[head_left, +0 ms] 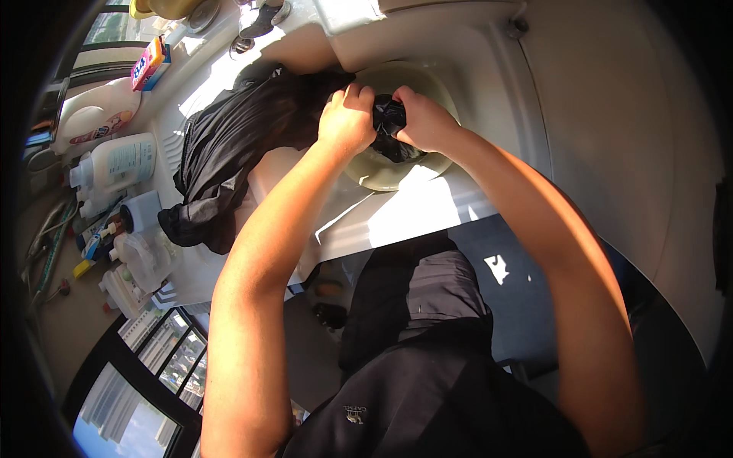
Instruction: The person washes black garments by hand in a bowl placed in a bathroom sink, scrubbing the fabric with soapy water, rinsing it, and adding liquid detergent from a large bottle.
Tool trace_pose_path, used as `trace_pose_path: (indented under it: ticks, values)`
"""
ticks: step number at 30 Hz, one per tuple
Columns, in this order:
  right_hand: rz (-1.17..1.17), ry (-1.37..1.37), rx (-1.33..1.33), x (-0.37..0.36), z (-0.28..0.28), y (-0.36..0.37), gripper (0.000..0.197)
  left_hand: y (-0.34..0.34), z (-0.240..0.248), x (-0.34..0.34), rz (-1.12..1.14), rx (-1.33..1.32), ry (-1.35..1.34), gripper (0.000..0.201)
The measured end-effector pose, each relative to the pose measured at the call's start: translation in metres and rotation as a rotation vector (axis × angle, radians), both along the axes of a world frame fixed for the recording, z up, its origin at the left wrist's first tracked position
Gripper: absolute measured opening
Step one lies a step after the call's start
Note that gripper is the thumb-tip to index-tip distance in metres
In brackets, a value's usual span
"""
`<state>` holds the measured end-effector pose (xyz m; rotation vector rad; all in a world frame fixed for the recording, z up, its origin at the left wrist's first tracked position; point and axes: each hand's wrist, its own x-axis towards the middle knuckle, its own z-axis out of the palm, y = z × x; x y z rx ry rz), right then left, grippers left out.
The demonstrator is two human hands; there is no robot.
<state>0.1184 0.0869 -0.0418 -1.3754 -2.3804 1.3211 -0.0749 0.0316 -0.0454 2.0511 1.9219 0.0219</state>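
Observation:
My left hand (348, 118) and my right hand (424, 120) are both closed on a black garment, gripping a bunched, shiny, wet-looking part (390, 116) between them. This part hangs low over a pale round basin (382, 183) inside the sink. To the left, a wide stretch of black garment (229, 141) lies creased over the sink's ribbed side and reaches up to my left hand. Whether it is one piece with the bunched part is hidden behind that hand. Some fingertips are out of sight behind the fabric.
The white sink (489, 91) surrounds the basin. Along its left side stand a white jug (126, 160), a large white bottle (99, 114), a colourful box (151, 64) and several smaller bottles. A tap (263, 19) is at the back. A wall rises on the right.

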Motion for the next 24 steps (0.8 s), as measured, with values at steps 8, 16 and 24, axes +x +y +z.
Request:
trace_pose_path:
  ticks: [8,16,24]
  values:
    - [0.461,-0.168,0.497,0.036,-0.013,-0.028,0.028,-0.039,0.016,0.006,-0.211,-0.045,0.001,0.081]
    - [0.273,-0.165,0.409,0.031,-0.03,-0.039,0.064,-0.04,-0.001,0.028,-0.142,-0.408,0.087,0.131]
    - [0.278,-0.509,0.326,0.003,-0.093,-0.018,0.089,-0.01,-0.049,0.038,-0.145,-0.445,0.217,0.148]
